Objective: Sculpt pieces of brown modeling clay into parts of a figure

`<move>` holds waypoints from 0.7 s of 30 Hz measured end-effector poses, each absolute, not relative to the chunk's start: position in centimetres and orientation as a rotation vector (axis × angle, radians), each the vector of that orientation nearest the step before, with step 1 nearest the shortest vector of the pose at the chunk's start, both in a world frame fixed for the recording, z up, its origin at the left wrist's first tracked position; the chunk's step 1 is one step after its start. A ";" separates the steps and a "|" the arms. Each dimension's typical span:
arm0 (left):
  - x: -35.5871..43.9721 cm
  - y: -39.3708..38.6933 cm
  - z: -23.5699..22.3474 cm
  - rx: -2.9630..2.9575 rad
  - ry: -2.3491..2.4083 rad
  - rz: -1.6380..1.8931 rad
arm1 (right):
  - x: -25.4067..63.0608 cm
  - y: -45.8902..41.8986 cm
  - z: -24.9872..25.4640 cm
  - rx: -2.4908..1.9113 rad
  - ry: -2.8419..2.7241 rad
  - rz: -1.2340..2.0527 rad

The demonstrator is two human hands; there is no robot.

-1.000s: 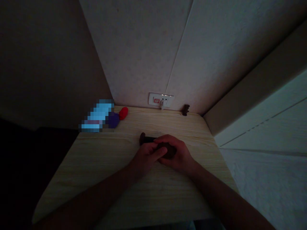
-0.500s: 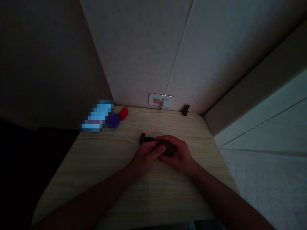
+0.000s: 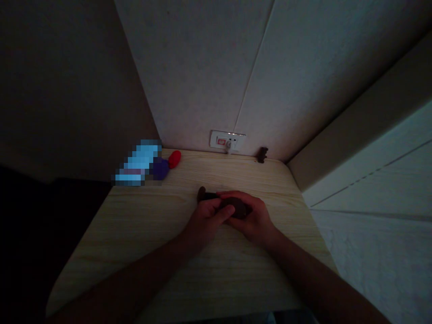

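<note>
Between my two hands is a dark brown, rounded lump (image 3: 237, 207), smooth-looking in the dim light; its material cannot be made out. My left hand (image 3: 207, 220) is closed on its near left side, thumb pressed on top. My right hand (image 3: 254, 218) curls around the far and right sides, with its fingers partly hidden. Just beyond the left hand lies a small brown rounded piece (image 3: 201, 194) beside a black piece (image 3: 210, 196). Whether these two join the lump is hidden by my fingers.
On the pale wooden table (image 3: 162, 270) a red lump (image 3: 174, 159) and a purple lump (image 3: 161, 169) lie at the back left, beside a blurred-out bright rectangle (image 3: 138, 162). A small dark brown figure (image 3: 262, 155) stands near the wall. A wall socket (image 3: 227, 141) holds a plug.
My hands stay around the brown lump with almost no movement. The whole view has shifted very slightly.
</note>
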State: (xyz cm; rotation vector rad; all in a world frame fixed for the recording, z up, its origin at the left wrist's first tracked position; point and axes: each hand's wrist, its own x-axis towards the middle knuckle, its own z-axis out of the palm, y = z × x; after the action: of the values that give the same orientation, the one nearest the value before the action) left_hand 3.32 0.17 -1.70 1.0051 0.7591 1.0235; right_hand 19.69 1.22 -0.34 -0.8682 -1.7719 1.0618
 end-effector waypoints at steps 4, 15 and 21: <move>3.4 0.2 -2.0 0.991 0.755 1.014 | 20.0 1.4 -0.5 -0.840 -1.900 0.862; 3.3 0.2 -1.9 0.975 0.761 1.022 | 19.8 1.5 -0.3 -0.844 -1.918 0.798; 3.3 0.3 -2.1 0.960 0.736 1.017 | 19.8 1.5 -0.5 -0.873 -1.939 0.727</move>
State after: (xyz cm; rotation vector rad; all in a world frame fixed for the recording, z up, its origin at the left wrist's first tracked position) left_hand 3.30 0.27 -2.13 0.9599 0.7363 1.0166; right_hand 19.79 1.46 -0.53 -0.8729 -1.9386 0.7274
